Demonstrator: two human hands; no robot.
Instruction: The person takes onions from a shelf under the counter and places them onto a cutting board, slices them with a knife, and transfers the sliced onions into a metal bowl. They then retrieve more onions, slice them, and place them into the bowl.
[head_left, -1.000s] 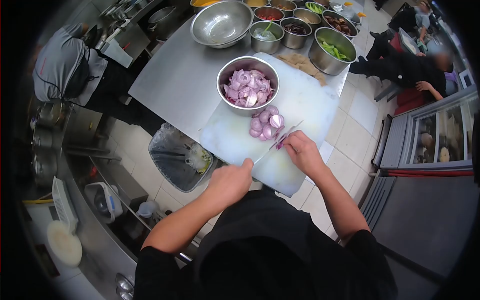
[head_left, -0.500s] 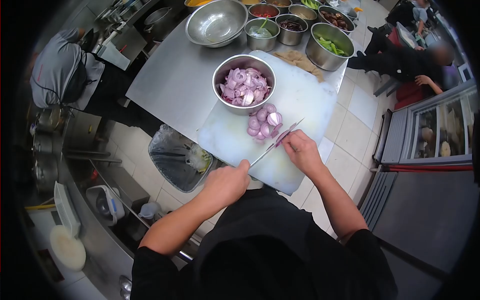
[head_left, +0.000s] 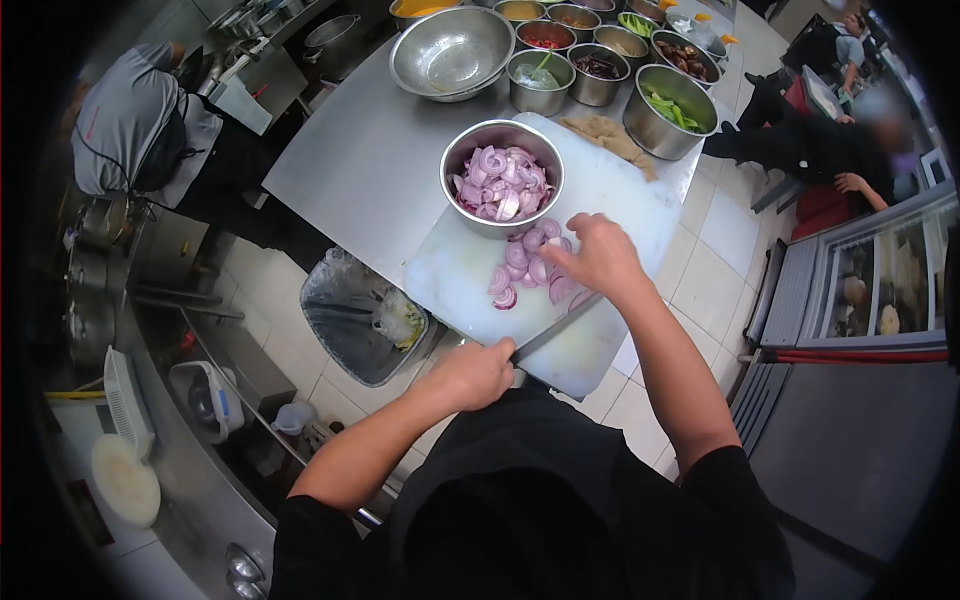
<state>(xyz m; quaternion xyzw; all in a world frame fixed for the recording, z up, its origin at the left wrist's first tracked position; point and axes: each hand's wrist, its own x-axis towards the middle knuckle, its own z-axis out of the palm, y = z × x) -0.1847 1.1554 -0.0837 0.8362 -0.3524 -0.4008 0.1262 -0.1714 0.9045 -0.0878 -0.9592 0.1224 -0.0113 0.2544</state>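
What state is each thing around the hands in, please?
Left hand, closed around the knife
Right hand, fingers apart
Knife, held, bare-bladed
Onion slices, cut, scattered
Onion pot, uncovered, well filled
Big bowl, upright, uncovered
Cloth, crumpled
Bin, uncovered, lined

The grey metal table (head_left: pixel 350 150) bears a white cutting board (head_left: pixel 640 205) jutting past its near edge, a crumpled tan cloth (head_left: pixel 610 138) against the board, a wide silver bowl (head_left: pixel 450 60) and clustered round metal containers (head_left: pixel 540 98).

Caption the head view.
Left hand holding a knife, right hand at sliced red onions on a white cutting board.
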